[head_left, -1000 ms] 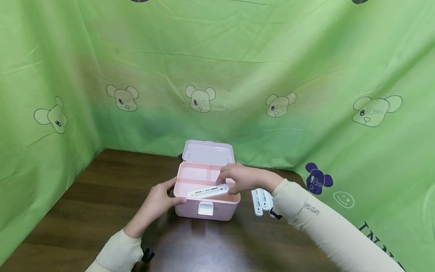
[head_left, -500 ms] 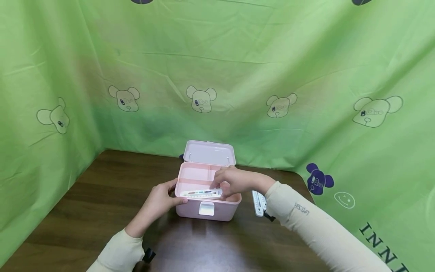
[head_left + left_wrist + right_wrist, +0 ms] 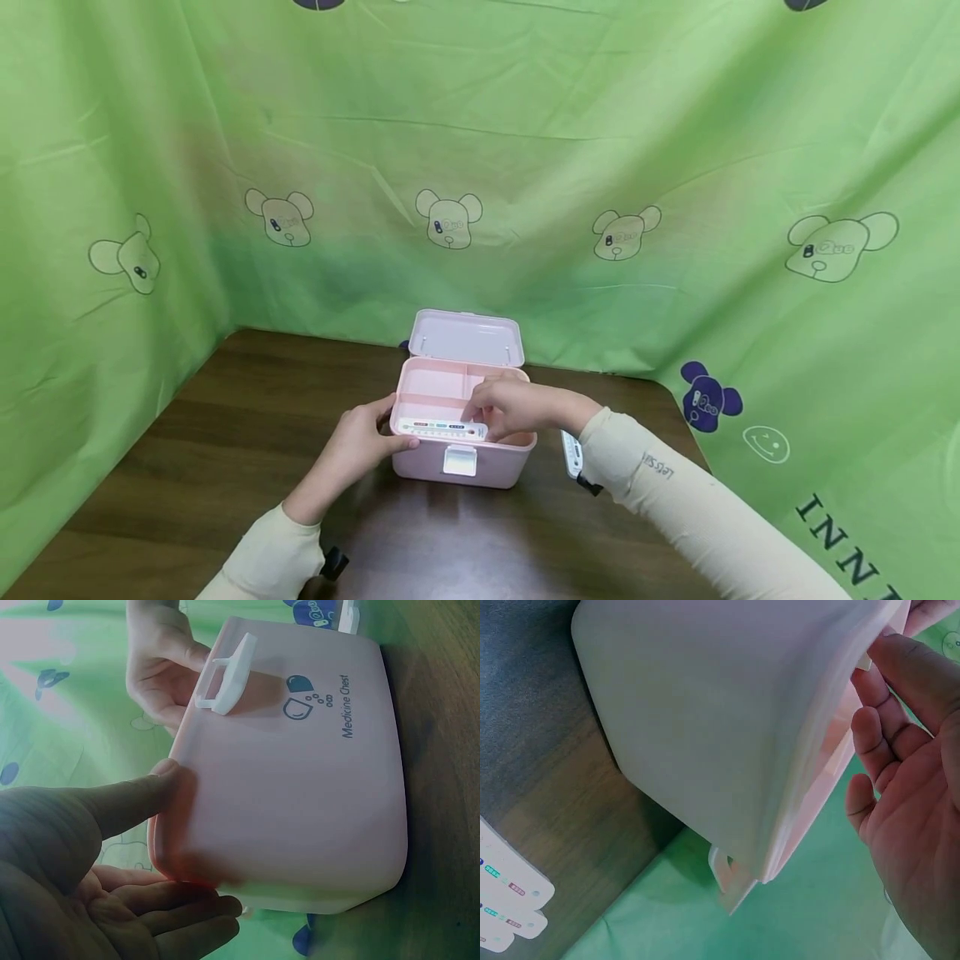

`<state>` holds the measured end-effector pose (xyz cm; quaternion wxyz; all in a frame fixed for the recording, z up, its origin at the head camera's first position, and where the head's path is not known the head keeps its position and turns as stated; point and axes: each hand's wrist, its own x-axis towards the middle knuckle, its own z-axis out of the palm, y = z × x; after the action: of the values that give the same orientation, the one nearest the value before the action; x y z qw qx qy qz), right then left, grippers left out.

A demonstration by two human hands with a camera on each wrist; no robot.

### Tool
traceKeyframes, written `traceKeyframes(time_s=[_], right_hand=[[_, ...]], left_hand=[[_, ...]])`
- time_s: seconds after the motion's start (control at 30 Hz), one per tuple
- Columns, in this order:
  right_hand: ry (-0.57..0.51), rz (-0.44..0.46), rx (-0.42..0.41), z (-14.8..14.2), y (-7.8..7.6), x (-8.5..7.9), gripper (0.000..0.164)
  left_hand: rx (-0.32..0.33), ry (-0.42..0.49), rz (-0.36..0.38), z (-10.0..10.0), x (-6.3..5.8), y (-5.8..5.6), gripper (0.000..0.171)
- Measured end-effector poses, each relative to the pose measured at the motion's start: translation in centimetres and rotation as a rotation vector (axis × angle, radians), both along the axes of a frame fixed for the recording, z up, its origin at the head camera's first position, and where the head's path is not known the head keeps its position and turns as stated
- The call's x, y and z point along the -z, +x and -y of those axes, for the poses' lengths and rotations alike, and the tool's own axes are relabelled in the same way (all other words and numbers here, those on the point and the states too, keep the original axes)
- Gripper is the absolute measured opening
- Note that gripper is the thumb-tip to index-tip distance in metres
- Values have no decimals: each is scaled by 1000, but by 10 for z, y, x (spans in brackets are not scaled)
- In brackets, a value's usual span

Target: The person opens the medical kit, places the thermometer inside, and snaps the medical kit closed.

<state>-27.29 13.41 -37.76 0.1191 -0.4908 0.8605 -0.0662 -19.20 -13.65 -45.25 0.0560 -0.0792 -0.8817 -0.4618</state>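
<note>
A pink medicine box (image 3: pixel 491 465), marked "Medicine Chest" on its front, stands on the wooden table with its lid (image 3: pixel 468 337) tipped back. My left hand (image 3: pixel 358 446) holds its left front corner, thumb on the front and fingers along the left side. Inside the box, along the front wall, lies a flat white thermometer (image 3: pixel 441 430) with a printed scale and coloured marks. My right hand (image 3: pixel 513 404) reaches in over the right side and pinches the thermometer's right end. In the right wrist view the box wall hides most of the thermometer.
More white thermometers (image 3: pixel 510 874) lie on the table right of the box, mostly hidden by my right sleeve in the head view. Dividers (image 3: pixel 431 400) split the box's upper tray. A green patterned cloth (image 3: pixel 465 125) hangs behind and beside the table.
My right hand has moved left and lower into the box, bringing the thermometer from a slant to nearly parallel with the front wall. My left hand keeps its hold on the corner.
</note>
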Motion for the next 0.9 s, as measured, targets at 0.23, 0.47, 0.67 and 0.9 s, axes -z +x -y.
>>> traceKeyframes(time_s=[0.23,0.47,0.67,0.9], right_hand=[[-31,-34,1,-2,-1,8,38],[-54,-105,-38,-3,0,17,30],[-52,-108,-59,-4,1,19,29],[-90,-76,-52,-8,4,16,29]], left_hand=[[-4,5,6,-2,-1,0,78],[5,23,2,-2,2,-2,76],[-1,-2,-5,-1,1,-2,77],[-4,7,4,0,0,-2,78]])
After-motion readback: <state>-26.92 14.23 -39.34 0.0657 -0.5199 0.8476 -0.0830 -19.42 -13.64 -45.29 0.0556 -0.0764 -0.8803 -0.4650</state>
